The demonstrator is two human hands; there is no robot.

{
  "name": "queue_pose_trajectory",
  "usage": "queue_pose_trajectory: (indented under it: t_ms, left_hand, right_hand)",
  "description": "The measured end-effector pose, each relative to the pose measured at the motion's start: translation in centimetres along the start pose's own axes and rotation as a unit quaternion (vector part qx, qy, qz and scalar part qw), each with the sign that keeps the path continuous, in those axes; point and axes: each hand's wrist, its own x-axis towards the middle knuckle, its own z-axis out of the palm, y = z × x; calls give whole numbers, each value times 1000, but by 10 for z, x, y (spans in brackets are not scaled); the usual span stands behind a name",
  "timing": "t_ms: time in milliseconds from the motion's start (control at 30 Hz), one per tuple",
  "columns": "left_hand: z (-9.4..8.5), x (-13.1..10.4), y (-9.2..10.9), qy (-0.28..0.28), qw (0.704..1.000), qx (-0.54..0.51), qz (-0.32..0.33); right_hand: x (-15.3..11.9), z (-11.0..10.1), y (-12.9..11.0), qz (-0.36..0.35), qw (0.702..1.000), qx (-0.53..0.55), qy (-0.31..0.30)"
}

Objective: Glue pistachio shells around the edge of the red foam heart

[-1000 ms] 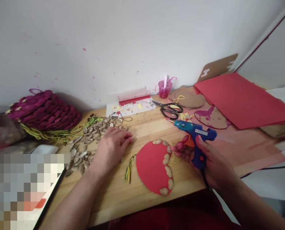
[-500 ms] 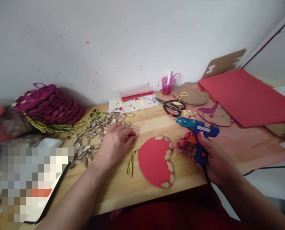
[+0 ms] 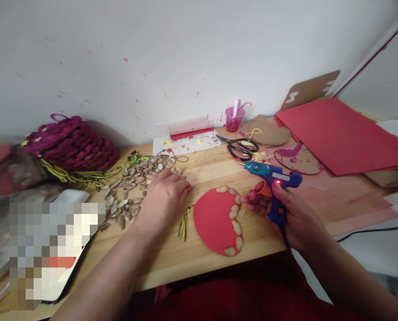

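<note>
My right hand (image 3: pixel 295 214) grips a blue glue gun (image 3: pixel 259 169) with an orange trigger. Its nozzle points left and a red light glows on its side. My left hand (image 3: pixel 165 194) rests at the right edge of a pile of brown nut shells (image 3: pixel 137 180). Its fingers are pinched together, and what they hold, if anything, is hidden. Between my hands lies a red paper heart (image 3: pixel 208 218). Several shells line its upper lobes along the right edge. A yellow-green tassel (image 3: pixel 183 223) hangs from its pointed left end.
Black scissors (image 3: pixel 242 147) lie behind the glue gun, near a pink-stained cup (image 3: pixel 235 119). Red paper sheets (image 3: pixel 349 133) lie at the right. Stacked purple shell-covered pieces (image 3: pixel 75 145) stand back left. A device with a blurred screen (image 3: pixel 61 254) sits front left.
The view has shifted slightly. Both hands keep nearly the same places, with my left fingers a little more curled. The heart and glue gun stay as they were.
</note>
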Motion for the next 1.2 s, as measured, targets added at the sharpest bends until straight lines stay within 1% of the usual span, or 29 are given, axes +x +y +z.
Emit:
queue_pose_trajectory:
  t_ms: [133, 333, 400, 433, 467, 500, 533, 567, 600, 667, 700, 733, 767, 800, 867, 933, 1067, 1200]
  left_hand:
    - [-2, 0, 1, 2, 1000, 14, 8]
    - [-1, 1, -5, -1, 1000, -22, -3]
    - [-2, 2, -3, 14, 997, -71, -28]
    - [-4, 2, -1, 23, 991, -116, -58]
    - [-5, 2, 1, 25, 979, -175, -100]
    - [-7, 3, 4, 18, 957, -248, -149]
    - [-9, 3, 6, 6, 922, -331, -198]
    - [-10, 4, 8, -8, 877, -417, -240]
    - [-12, 4, 11, -20, 823, -499, -271]
    - [-13, 4, 15, -35, 712, -629, -310]
    - [-12, 4, 16, -39, 664, -674, -323]
    - [-12, 4, 18, -43, 623, -706, -333]
    - [-12, 4, 19, -51, 591, -731, -337]
    - [-11, 3, 20, -57, 567, -750, -336]
    - [-9, 2, 21, -70, 537, -777, -322]
    - [-8, 1, 22, -82, 524, -790, -307]
    - [-7, -1, 23, -96, 523, -796, -290]
    - [-8, 0, 23, -93, 520, -800, -283]
  right_hand:
    - [0, 0, 0, -9, 1000, -5, -3]
    - [-2, -2, 1, -12, 1000, -8, -18]
    - [-3, -2, 1, -14, 1000, -10, -20]
    - [-3, -2, 1, -15, 1000, -11, -22]
    - [-3, -2, 1, -15, 1000, -13, -24]
    - [-3, -1, 1, -16, 999, -14, -26]
    - [-3, -1, 1, -18, 999, -16, -28]
    - [-4, 0, 2, -22, 999, -22, -31]
    - [-6, 1, 3, -30, 998, -31, -35]
    - [-13, 5, 5, -48, 996, -59, -53]
    - [-17, 8, 6, -54, 993, -73, -69]
    - [-22, 11, 7, -59, 991, -86, -87]
    - [-28, 14, 8, -62, 988, -99, -105]
    - [-33, 17, 9, -64, 984, -112, -123]
    - [-43, 23, 8, -79, 975, -149, -145]
    - [-50, 27, 8, -99, 965, -189, -154]
    - [-57, 30, 9, -130, 945, -269, -135]
    - [-62, 30, 10, -140, 929, -320, -124]
